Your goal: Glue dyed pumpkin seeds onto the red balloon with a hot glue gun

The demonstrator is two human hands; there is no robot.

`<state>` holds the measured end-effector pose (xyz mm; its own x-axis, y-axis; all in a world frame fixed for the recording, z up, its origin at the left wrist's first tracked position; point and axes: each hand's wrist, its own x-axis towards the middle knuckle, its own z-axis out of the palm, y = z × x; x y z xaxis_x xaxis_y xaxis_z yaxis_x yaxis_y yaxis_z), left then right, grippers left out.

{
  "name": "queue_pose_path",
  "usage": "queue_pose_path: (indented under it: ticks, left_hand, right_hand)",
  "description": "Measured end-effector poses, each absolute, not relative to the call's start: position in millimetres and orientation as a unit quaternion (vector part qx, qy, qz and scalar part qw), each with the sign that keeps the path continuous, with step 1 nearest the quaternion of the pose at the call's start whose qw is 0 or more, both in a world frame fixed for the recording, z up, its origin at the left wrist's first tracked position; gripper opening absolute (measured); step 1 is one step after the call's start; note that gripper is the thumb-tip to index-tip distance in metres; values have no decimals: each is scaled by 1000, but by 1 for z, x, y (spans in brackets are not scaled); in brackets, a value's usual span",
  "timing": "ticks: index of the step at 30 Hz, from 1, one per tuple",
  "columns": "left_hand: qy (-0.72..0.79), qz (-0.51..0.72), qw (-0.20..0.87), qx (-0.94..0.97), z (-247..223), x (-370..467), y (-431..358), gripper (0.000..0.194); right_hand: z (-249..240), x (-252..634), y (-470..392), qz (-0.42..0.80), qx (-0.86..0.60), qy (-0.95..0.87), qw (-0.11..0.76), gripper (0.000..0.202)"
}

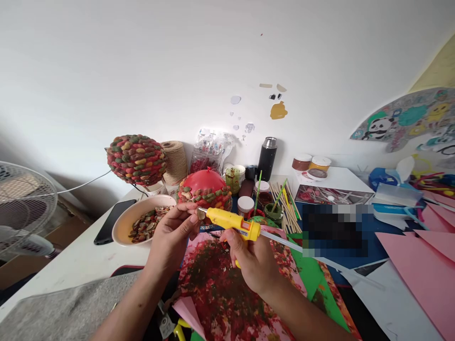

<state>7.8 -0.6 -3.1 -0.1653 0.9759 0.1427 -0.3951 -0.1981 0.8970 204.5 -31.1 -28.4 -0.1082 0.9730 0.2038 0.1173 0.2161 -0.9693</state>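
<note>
My right hand (254, 258) grips a yellow hot glue gun (227, 220), its nozzle pointing left and a long clear glue stick (284, 242) running out of the back. Pinched in the fingers of my left hand (174, 232) is a small brownish nutshell (201, 215), right at the nozzle tip. Just behind both hands sits a red balloon (204, 181), its lower part covered with rows of red, green and yellow shells (209, 199). To the left, a cream bowl (119, 232) contains many painted shells (145, 226), partly hidden by my left hand.
A shell-covered ball (137, 160) stands at back left, near a twine spool (174, 161) and a phone (113, 222). Paint jars (245, 206), wooden sticks (282, 199) and a black thermos (268, 158) line the back. Paint-stained paper (220, 293) lies under my hands. A fan (26, 208) is far left.
</note>
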Motion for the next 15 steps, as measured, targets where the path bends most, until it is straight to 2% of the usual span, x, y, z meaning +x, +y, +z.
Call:
queue_pose_path:
  ticks: [15]
  left_hand:
    - [375,660,512,402,-3,8,-1,40]
  right_hand:
    - [-26,205,-32,412,-467,-609,492,78]
